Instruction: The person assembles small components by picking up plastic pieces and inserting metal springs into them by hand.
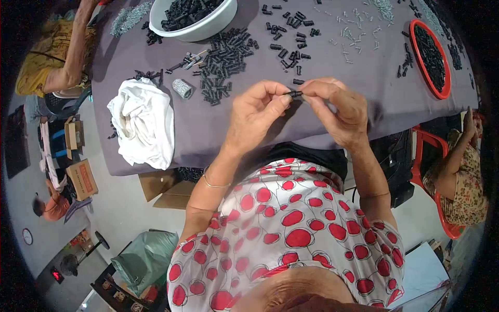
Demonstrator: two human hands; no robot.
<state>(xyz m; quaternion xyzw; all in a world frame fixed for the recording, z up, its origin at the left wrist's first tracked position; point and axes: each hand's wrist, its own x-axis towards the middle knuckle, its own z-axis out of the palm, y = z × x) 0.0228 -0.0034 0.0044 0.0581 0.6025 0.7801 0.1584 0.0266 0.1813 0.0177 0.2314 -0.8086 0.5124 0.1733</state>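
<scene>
My left hand [258,114] and my right hand [340,110] meet over the near edge of the table. Between their fingertips is a small black cylindrical plastic part [295,94], pinched at its left end by the left and at its right end by the right. Just beyond it lies a similar loose black piece [298,81]. A dense pile of black cylindrical parts [223,60] spreads to the left of my hands, and more black parts [291,39] are scattered ahead. Small silvery springs [353,34] lie farther right.
On the grey-covered table [332,67] are a white basin [202,28] of black parts, a white cloth [143,122], a speckled grey cylinder [182,88] and a red tray [431,60] of black parts. One person [57,57] sits at the left, another [457,171] at the right.
</scene>
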